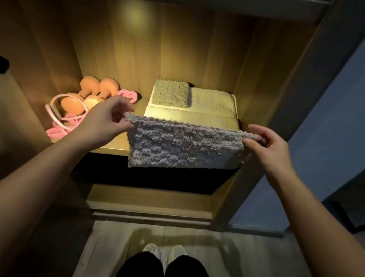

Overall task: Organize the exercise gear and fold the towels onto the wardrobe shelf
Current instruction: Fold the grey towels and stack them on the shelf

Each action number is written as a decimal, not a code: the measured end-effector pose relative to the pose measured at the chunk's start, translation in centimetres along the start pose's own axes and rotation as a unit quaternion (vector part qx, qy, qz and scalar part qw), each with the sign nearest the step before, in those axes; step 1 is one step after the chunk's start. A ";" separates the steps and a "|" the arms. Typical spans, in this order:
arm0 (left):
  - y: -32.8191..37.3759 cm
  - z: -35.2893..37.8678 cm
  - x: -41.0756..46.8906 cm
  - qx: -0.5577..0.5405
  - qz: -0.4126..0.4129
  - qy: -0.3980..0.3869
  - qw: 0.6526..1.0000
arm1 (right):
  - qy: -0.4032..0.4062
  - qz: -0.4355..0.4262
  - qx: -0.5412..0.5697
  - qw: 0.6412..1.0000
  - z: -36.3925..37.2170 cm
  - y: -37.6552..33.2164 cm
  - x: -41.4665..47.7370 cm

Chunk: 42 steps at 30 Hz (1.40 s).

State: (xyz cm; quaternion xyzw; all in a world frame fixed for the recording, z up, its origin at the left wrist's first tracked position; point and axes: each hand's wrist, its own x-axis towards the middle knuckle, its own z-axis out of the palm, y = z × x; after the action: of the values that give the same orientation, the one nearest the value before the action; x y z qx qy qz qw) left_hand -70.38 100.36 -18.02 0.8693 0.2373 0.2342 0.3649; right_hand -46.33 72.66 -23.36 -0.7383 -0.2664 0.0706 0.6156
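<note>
Bare forearms ran in from the lower corners of the frame to the fluffy grey towel (185, 147) at its centre, which was held up in front of the lit wardrobe shelf (112, 147), hanging past its front edge. The left hand (109, 116) pinched the towel's upper left corner between thumb and fingers, and the right hand (267, 145) pinched the upper right one. This kept the top edge taut, probably so the cloth would hang square for a fold. Directly behind it, a stack of folded pale towels (214, 106) topped by a small folded cloth (170, 92) filled the shelf's right side. Orange dumbbells (90, 96) and a pink skipping rope (61, 122) crowded the left. That left little bare board, so the stack looked the likeliest landing place.
</note>
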 end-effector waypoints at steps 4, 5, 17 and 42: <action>0.8 -1.7 -4.0 0.014 -0.015 -0.050 0.999 | -0.042 0.019 -0.009 0.999 -0.9 -1.3 -3.8; 0.9 -1.8 -5.0 0.000 -0.029 -0.050 0.998 | -0.037 0.022 -0.001 0.999 -1.0 -1.5 -4.7; 1.5 5.5 -14.5 -0.094 -0.029 0.284 0.954 | 0.085 -0.019 0.014 0.996 3.4 -2.7 -14.3; -3.7 6.8 -21.8 -0.223 -0.266 0.130 0.929 | -0.066 0.314 0.227 0.919 2.7 1.9 -21.2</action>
State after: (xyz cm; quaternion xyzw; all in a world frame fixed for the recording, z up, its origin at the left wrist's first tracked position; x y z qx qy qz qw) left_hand -84.28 86.39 -30.17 0.6329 0.4463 0.2861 0.5643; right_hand -64.89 64.60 -30.52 -0.6181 -0.0374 0.3674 0.6939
